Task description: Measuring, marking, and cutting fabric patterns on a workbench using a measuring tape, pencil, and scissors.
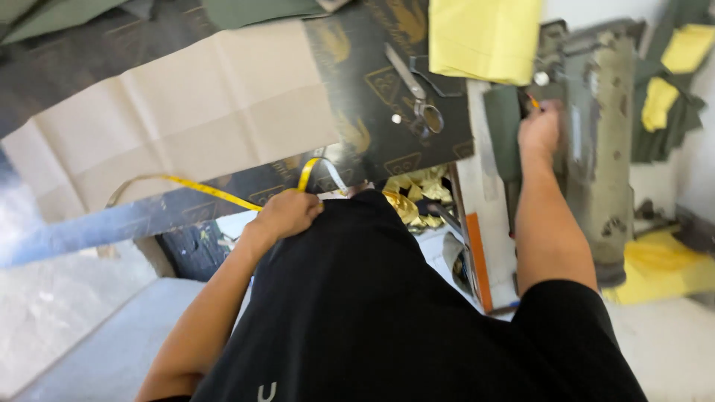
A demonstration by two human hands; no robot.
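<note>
A dark patterned counter [387,74] carries a large creased sheet of beige paper [201,112], a folded yellow cloth [484,37] and steel scissors [415,93]. The right hand [539,132] rests against a worn grey-green sewing machine [596,141]; its fingers' state cannot be told. The left hand [287,214], fingers closed, grips a yellow measuring tape [216,192] at the counter's near edge.

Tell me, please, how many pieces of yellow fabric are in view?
3: a folded yellow fabric piece at the top, a smaller yellow piece at the upper right, a crumpled yellow piece at the right edge. Others may be hidden.
</note>
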